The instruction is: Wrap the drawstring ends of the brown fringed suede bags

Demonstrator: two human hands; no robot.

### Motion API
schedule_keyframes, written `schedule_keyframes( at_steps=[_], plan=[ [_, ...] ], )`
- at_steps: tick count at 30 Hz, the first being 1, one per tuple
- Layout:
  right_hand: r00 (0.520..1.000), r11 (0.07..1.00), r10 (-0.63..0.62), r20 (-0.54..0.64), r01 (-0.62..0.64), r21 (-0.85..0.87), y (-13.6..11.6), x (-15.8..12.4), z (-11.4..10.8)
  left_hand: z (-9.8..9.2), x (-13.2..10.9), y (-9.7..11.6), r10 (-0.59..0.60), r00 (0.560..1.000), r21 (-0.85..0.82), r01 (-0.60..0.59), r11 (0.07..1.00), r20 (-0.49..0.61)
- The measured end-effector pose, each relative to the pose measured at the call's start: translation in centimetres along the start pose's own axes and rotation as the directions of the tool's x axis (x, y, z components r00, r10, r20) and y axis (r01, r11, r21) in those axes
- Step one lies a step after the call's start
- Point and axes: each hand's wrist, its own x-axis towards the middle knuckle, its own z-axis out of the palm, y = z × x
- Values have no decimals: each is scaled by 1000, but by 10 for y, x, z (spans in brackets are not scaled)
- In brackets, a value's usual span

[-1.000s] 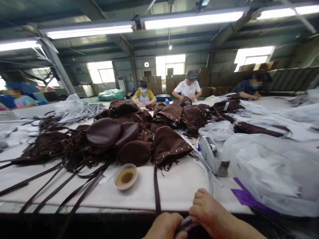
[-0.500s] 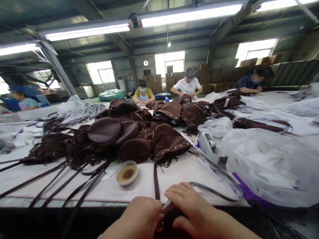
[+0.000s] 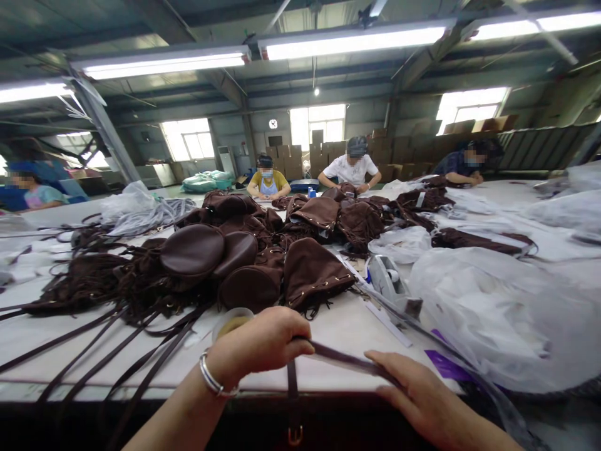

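Raised over the table's front edge, my left hand [image 3: 263,338] pinches a dark brown strap [image 3: 340,356] between thumb and fingers; a silver bangle circles that wrist. The strap runs right and slightly down into my right hand [image 3: 417,394], whose thumb and fingers close around it. Below my left hand, another length of brown strap [image 3: 293,382] hangs over the edge, with a gold buckle [image 3: 295,436] at its lower end. A brown bucket bag [image 3: 314,272] with gold eyelets lies just beyond. My left forearm and hand partly cover a small bowl [image 3: 220,322] of yellowish-brown stuff.
Brown bags [image 3: 192,249] are heaped across the white table [image 3: 263,376], their straps trailing over its front edge at left. At right are a tape dispenser [image 3: 387,279] and a big clear plastic bag [image 3: 488,313]. Several co-workers, one in a white shirt [image 3: 350,169], sit beyond.
Both hands have risen and moved apart, my left upward and my right to the right. The strap now stretches between them, and my left hand now hides part of the bowl.
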Motion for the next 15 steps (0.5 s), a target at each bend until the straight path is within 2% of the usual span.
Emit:
schedule_keyframes(
  at_steps=[2,4,6,7,8,9,10,11,12,13,14,15],
  plan=[
    [996,997,-45,-81,49,52,-19,10,7,8,13,14,96,995,102,-92,991,-36],
    [990,985,-86,-112,101,139,-40,24,10,18,22,30,183,980,204,-164,965,-77],
    [987,970,-110,-116,132,202,-55,37,12,31,22,38,230,957,269,-178,947,-177],
    [985,969,-108,-131,134,207,-58,41,14,39,19,38,229,937,265,-159,951,-263],
    [981,972,-98,-166,130,195,-58,43,16,49,15,34,202,903,224,-123,967,-379],
    [973,977,-88,-211,126,173,-56,43,20,61,11,28,134,845,135,-74,988,-517],
    [965,981,-82,-250,122,148,-52,41,26,74,6,19,9,758,-8,-19,1000,-652],
    [958,984,-80,-275,120,129,-47,38,34,86,2,10,-185,634,-214,31,976,-751],
    [954,986,-87,-288,124,114,-41,34,44,99,0,0,-429,519,-470,58,881,-739],
    [951,985,-109,-290,143,99,-36,30,56,110,-1,-9,-662,465,-732,43,680,-588],
    [946,981,-143,-291,174,81,-32,27,69,119,0,-16,-806,467,-912,-6,410,-365],
    [939,976,-179,-295,206,64,-29,24,81,126,2,-20,-855,502,-991,-50,124,-132]
  ],
)
